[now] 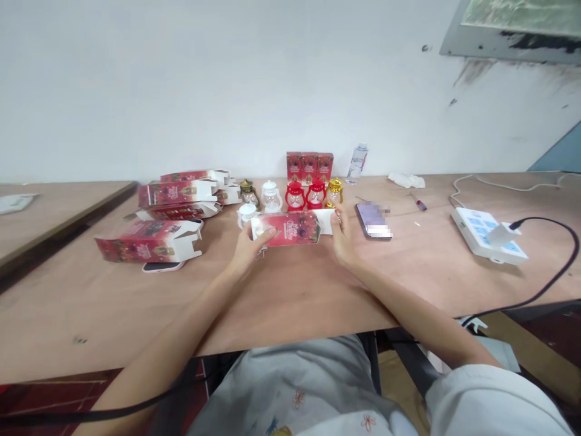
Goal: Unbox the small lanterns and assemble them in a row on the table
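Head view: the left grip (251, 243) is grasping a red printed rectangular cardboard box (295, 231) over the brown wooden bench (290, 297), while the right grip (343, 240) is pinching its white end flap (325, 221).

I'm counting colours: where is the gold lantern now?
In the head view, the gold lantern ends the row on the right, beside a red lantern, just beyond the right hand.

There are 6 lanterns (295, 197), 3 standing boxes (310, 168), 1 held box (295, 229), 2 phones (370, 217) and 1 bottle (357, 163).
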Demonstrator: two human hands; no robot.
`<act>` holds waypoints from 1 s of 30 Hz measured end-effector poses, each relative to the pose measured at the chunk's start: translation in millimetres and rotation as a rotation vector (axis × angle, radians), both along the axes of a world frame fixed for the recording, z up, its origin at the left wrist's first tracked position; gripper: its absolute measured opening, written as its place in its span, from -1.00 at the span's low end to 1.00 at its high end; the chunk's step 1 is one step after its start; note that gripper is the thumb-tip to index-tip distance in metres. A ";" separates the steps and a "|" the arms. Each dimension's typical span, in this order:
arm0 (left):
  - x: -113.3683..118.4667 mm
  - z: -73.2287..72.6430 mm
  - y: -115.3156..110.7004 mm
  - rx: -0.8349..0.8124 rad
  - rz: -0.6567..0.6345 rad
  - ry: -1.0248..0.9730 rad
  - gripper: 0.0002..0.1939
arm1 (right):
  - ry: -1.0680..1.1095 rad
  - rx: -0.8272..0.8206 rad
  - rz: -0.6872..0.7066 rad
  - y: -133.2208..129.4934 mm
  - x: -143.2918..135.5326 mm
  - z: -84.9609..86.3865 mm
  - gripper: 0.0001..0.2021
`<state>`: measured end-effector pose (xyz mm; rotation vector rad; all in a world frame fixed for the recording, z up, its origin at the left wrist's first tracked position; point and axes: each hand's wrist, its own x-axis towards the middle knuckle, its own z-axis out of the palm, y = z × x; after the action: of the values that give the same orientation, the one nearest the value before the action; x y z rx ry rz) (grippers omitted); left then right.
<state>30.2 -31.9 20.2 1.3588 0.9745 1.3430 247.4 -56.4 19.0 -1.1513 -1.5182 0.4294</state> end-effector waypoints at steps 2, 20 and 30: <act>0.4 -1.7 0.7 0.001 0.014 -0.019 -0.42 | 0.053 0.048 -0.046 -1.4 2.1 -2.4 -0.62; 9.4 5.5 -17.5 0.351 0.070 0.118 -0.35 | 0.667 -0.282 0.334 8.0 -8.4 -14.4 -0.76; 1.0 9.2 -15.4 0.691 0.294 0.238 -0.14 | 1.050 -0.426 0.385 19.0 11.7 -8.5 -0.85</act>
<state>31.3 -47.4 29.4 1.9814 0.9261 1.8784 259.1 -37.4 10.6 -0.7023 -0.6990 1.4143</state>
